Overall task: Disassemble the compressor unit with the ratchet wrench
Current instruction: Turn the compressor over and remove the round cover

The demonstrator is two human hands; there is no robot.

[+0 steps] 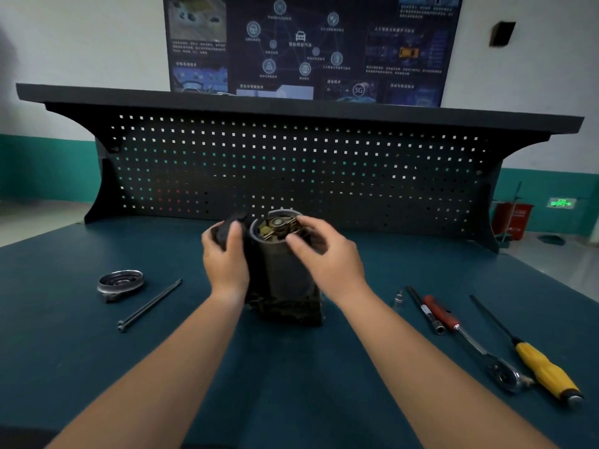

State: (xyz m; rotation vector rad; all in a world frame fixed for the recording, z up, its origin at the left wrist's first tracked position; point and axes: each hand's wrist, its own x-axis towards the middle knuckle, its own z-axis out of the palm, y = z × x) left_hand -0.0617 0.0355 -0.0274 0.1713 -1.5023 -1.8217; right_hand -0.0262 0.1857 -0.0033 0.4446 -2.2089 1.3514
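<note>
The compressor (285, 280) stands upright on the bench (291, 400), held between both hands. The left hand (225, 257) is wrapped tight around a black part (227, 226) at the compressor's upper left side. The right hand (327, 254) curls over the open top, thumb on the near rim; through the blur it seems to clasp it. The ratchet wrench (476, 345) lies well to the right of that hand, between an extension bar (424, 311) and a yellow-handled screwdriver (544, 371). Left of the left hand lie a long bolt (150, 304) and a round metal pulley (120, 283).
</note>
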